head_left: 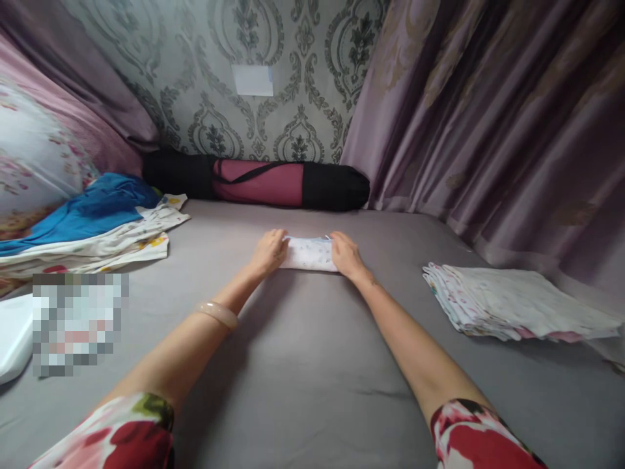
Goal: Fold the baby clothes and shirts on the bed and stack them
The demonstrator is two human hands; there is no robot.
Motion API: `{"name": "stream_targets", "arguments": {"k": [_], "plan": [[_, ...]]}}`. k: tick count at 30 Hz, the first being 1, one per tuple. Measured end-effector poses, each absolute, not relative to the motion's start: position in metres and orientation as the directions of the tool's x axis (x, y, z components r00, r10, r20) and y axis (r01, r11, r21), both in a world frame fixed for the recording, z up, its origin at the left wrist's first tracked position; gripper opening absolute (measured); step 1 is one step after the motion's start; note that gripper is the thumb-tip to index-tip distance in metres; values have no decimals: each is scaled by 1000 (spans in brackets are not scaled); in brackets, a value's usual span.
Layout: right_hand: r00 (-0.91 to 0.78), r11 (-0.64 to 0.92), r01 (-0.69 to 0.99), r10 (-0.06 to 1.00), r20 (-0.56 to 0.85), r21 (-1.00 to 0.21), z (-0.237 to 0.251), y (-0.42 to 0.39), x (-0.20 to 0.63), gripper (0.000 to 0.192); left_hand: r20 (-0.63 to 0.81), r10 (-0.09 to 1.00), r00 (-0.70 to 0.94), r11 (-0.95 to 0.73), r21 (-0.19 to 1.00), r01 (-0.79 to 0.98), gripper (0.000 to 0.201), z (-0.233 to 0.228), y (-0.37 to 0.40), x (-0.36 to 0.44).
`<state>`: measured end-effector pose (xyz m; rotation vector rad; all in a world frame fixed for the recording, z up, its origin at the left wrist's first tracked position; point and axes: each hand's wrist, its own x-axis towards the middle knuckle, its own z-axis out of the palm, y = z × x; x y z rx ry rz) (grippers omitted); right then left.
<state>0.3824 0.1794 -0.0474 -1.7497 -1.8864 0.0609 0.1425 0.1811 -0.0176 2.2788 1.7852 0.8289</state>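
Between my two hands lies a small white folded cloth point(310, 254) with a faint print and a light blue edge along its far side. It forms a narrow rectangle on the grey sheet point(317, 365). My left hand point(271, 251) grips its left end, fingers curled over the far corner. At the right end, my right hand point(346, 253) is closed on the cloth in the same way. My thumbs are mostly hidden.
A stack of folded cloths point(517, 299) lies at the right. To the left are a blue garment point(102, 205), patterned light clothing point(112, 244) and a white object point(17, 332) beside a blurred patch. A black and maroon long bag point(258, 182) lies along the wall.
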Motion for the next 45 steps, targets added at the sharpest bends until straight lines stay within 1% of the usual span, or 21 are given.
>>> {"name": "stream_targets", "arguments": {"k": [2,3,5,8,11,13,17,27,30,33,35,37,39,41,45], "plan": [[-143,257,909,932,334,-328,-49,175,360,42,296,876,380,-468,336,817,25,-20,181,152],[-220,308,907,928,300,-287,-49,173,350,45,268,846,462,-528,295,796,28,-24,183,155],[-331,376,899,919,212,-225,-46,169,333,51,230,819,526,-571,230,788,34,-33,188,159],[-366,383,899,923,116,-213,-38,164,321,55,192,826,530,-560,163,812,43,-45,195,156],[-378,387,896,922,83,-218,-35,162,320,56,130,842,524,-539,136,831,51,-52,196,150],[-380,384,893,923,62,-234,-36,161,321,57,93,859,504,-513,142,847,54,-53,196,147],[-370,365,895,929,31,-255,-41,161,322,59,31,888,458,-455,193,869,58,-55,194,144],[-350,336,905,937,-8,-261,-47,167,322,60,-71,904,422,-395,237,888,67,-51,195,144],[-342,321,906,939,-29,-276,-45,169,322,61,-124,894,430,-395,235,888,70,-49,200,144],[-357,308,895,928,-104,-323,-34,172,325,60,-180,887,425,-393,190,900,71,-41,205,146],[-362,303,894,923,-133,-330,-26,173,328,58,-140,892,431,-413,141,900,67,-37,207,147],[-363,324,900,927,-90,-291,-23,172,331,57,-39,887,460,-454,102,885,62,-37,207,148],[-374,357,901,927,-24,-247,-27,170,335,56,34,870,492,-493,91,865,61,-42,205,147],[-385,376,896,923,8,-236,-36,168,337,56,45,861,507,-509,107,854,63,-50,203,146],[-377,372,894,926,30,-249,-51,165,337,56,20,878,479,-477,129,869,66,-59,200,146]]}}
